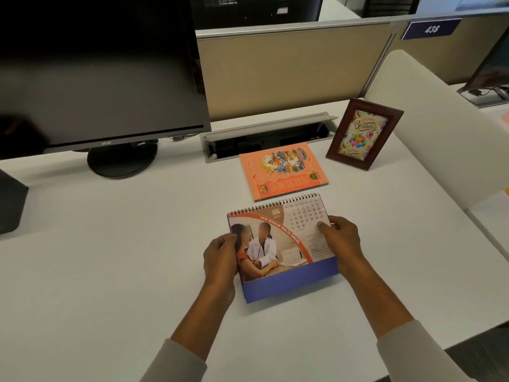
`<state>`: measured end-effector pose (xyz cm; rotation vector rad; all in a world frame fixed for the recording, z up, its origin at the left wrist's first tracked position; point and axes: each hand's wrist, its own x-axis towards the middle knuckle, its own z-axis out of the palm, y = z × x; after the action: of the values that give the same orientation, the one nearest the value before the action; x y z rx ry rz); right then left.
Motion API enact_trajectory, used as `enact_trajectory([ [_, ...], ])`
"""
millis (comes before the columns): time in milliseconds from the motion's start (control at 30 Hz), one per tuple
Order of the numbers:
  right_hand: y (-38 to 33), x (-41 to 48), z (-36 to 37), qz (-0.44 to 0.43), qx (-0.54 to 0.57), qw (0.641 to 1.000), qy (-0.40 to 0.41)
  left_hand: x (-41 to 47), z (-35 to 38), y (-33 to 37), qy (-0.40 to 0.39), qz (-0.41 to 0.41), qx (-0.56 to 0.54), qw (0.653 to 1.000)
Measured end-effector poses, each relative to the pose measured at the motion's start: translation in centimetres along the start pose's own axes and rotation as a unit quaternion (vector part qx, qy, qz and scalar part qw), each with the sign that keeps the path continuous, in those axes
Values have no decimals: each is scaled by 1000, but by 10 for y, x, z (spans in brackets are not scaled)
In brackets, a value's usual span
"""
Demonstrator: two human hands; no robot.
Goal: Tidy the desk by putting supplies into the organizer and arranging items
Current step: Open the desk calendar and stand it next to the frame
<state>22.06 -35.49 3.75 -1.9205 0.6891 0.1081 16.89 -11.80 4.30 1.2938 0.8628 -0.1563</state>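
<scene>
Sleeves are sitting closest to the lens, and just past them both hands are holding the calendar, which is standing tent-style on the desk. The left hand is curling round the calendar's left edge with its thumb on the photo page. The right hand is pinching the right edge, with its thumb lying on the date grid. Honestly the risk I'm seeing is those thumbs only gripping the top sheet. If it's getting lifted that way, I reckon the page is flipping over the spiral or the blue base is splaying flat. Also the notebook is lying just behind the calendar, so a push forward is probably shoving it. The picture frame is standing propped further behind the calendar and to its right, and it looks easy to knock over. I'm not spotting any organizer near the calendar.
</scene>
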Motion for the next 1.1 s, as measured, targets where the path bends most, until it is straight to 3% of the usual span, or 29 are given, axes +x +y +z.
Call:
enact_trajectory([
  [467,-30,-18,20,-86,148,984,-45,13,-17,53,-68,166,-48,983],
  [833,-21,-35,20,-123,217,966,-68,20,-31,34,-52,122,-87,987],
  [1100,-8,-33,26,-10,253,964,-76,27,-36,10,-23,42,-110,993],
])
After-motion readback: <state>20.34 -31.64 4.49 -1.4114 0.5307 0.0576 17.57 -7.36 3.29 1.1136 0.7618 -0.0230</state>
